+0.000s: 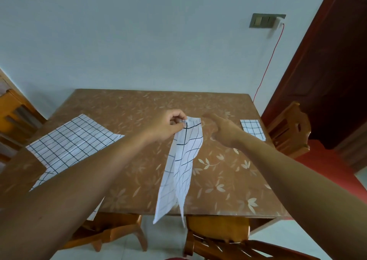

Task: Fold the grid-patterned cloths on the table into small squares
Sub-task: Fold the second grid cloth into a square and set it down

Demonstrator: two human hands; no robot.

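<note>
My left hand (pixel 168 125) pinches the top edge of a white grid-patterned cloth (pixel 183 164) and holds it up over the middle of the table; the cloth hangs down in a long doubled strip past the table's front edge. My right hand (pixel 222 129) is blurred, just right of the cloth's top, fingers extended and holding nothing. A second grid cloth (pixel 73 142) lies spread flat on the table's left side, partly under my left forearm. A small folded grid square (pixel 252 129) rests near the right edge.
The brown table (pixel 228 176) with a leaf pattern stands against a pale wall. Wooden chairs stand at the left (pixel 14 112), right (pixel 290 128) and front (pixel 216 234). A red cable (pixel 268 65) runs down from a wall socket. A dark red door is at the right.
</note>
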